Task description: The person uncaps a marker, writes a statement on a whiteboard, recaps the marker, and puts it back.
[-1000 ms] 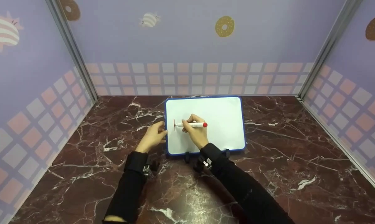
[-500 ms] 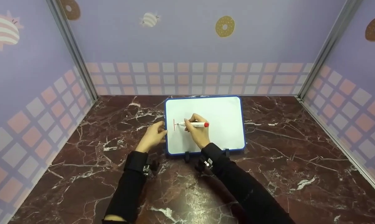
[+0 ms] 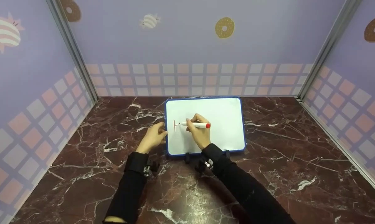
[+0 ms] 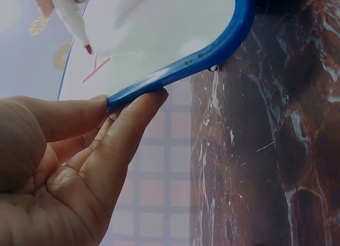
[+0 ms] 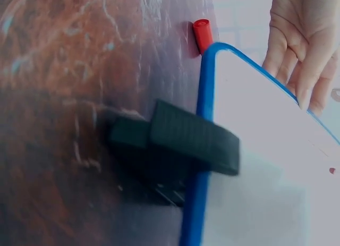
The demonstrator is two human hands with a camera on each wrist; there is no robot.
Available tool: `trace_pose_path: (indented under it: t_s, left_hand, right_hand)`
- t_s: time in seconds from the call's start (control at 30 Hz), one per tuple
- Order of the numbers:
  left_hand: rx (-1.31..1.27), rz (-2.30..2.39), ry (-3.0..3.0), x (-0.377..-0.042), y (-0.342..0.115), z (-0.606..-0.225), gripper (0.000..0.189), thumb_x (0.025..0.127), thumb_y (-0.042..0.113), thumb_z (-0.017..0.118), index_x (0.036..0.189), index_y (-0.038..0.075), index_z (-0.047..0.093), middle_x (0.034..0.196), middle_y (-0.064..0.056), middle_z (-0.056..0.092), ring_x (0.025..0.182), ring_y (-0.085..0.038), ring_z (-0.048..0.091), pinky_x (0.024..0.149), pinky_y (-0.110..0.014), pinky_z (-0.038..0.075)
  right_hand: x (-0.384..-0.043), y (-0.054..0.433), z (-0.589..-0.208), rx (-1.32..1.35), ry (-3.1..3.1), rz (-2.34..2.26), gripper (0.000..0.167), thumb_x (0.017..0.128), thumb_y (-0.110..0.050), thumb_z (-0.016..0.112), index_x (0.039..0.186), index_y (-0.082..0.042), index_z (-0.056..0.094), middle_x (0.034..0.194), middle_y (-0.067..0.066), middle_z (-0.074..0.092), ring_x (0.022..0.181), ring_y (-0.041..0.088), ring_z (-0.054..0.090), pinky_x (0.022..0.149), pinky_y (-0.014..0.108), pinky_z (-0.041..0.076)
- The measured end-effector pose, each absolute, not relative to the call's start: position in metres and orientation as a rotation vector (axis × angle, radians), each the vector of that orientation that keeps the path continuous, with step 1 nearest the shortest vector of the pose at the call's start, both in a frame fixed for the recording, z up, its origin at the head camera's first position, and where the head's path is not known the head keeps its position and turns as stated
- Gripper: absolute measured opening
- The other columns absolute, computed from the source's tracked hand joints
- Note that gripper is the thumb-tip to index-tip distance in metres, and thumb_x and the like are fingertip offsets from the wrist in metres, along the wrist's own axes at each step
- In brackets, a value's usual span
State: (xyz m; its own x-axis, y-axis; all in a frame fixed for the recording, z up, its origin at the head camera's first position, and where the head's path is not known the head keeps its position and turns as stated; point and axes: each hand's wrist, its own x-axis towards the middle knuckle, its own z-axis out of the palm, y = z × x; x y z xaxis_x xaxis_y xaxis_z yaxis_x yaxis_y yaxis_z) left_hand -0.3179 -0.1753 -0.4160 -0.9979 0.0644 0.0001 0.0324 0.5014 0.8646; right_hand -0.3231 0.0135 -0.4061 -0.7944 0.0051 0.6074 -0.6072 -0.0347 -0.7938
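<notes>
A whiteboard (image 3: pixel 218 115) with a blue frame leans on a black stand (image 3: pixel 187 157). My left hand (image 3: pixel 152 137) pinches its left edge; in the left wrist view the thumb and fingers (image 4: pixel 114 155) lie on either side of the blue rim. My right hand (image 3: pixel 200 133) holds a white marker (image 3: pixel 201 125) with a red end, its tip at the board's left part. Beside the tip is a red upright line (image 3: pixel 174 127) with a short stroke running right from its middle. In the right wrist view the right hand is out of sight.
A red marker cap (image 5: pixel 202 36) lies on the marbled table (image 5: pixel 79 54) near the board's corner in the right wrist view. A black stand clip (image 5: pixel 194 140) hooks over the lower rim. Patterned walls (image 3: pixel 187 46) enclose the table at the back and sides.
My right hand has moved slightly right with the marker, and a short red sideways stroke now runs from the upright line. The left hand stays at the board's edge.
</notes>
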Motion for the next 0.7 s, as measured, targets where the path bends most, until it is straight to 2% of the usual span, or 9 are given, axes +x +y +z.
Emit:
trace_pose_path:
  t_s: [0.1, 0.27, 0.37, 0.53, 0.7]
  left_hand:
    - [0.085, 1.552, 2.693, -0.3178, -0.1744, -0.4158, 0.046, 0.101, 0.002, 0.051, 0.145, -0.008, 0.039, 0.13, -0.034, 0.055, 0.108, -0.043, 0.064, 0.091, -0.047, 0.06]
    - [0.091, 1.552, 2.697, -0.3171, -0.1748, -0.4162, 0.046, 0.101, 0.002, 0.051, 0.144, -0.009, 0.039, 0.129, -0.035, 0.055, 0.108, -0.044, 0.064, 0.09, -0.047, 0.06]
    - [0.099, 1.547, 2.703, -0.3167, -0.1753, -0.4164, 0.045, 0.101, 0.001, 0.051, 0.143, -0.009, 0.04, 0.128, -0.035, 0.056, 0.107, -0.044, 0.064, 0.089, -0.047, 0.061]
    - [0.104, 1.547, 2.701, -0.3164, -0.1746, -0.4154, 0.043, 0.101, 0.001, 0.051, 0.142, -0.009, 0.041, 0.125, -0.035, 0.058, 0.104, -0.043, 0.065, 0.089, -0.047, 0.061]
    - [0.092, 1.556, 2.694, -0.316, -0.174, -0.4148, 0.044, 0.101, 0.001, 0.051, 0.142, -0.009, 0.041, 0.124, -0.034, 0.058, 0.103, -0.044, 0.065, 0.089, -0.047, 0.061]
  right_hand:
    - [-0.3261, 0.015, -0.4038, 0.628, -1.8, 1.902, 0.021, 0.089, 0.011, 0.06, 0.072, 0.015, 0.048, 0.068, 0.036, 0.061, 0.054, 0.026, 0.062, 0.052, 0.017, 0.05]
    - [-0.3297, 0.0127, -0.4015, 0.649, -1.813, 1.873, 0.021, 0.088, 0.012, 0.06, 0.072, 0.016, 0.049, 0.072, 0.034, 0.062, 0.059, 0.041, 0.063, 0.053, 0.017, 0.051]
    - [-0.3305, 0.0113, -0.4018, 0.649, -1.818, 1.847, 0.02, 0.088, 0.012, 0.06, 0.072, 0.017, 0.049, 0.072, 0.032, 0.062, 0.06, 0.045, 0.062, 0.054, 0.017, 0.052]
    - [-0.3317, 0.0114, -0.401, 0.647, -1.818, 1.841, 0.02, 0.087, 0.012, 0.061, 0.072, 0.017, 0.049, 0.072, 0.031, 0.062, 0.059, 0.041, 0.064, 0.053, 0.019, 0.053]
    - [-0.3318, 0.0116, -0.3997, 0.653, -1.819, 1.851, 0.02, 0.087, 0.012, 0.062, 0.072, 0.017, 0.049, 0.071, 0.031, 0.062, 0.057, 0.03, 0.064, 0.053, 0.019, 0.054]
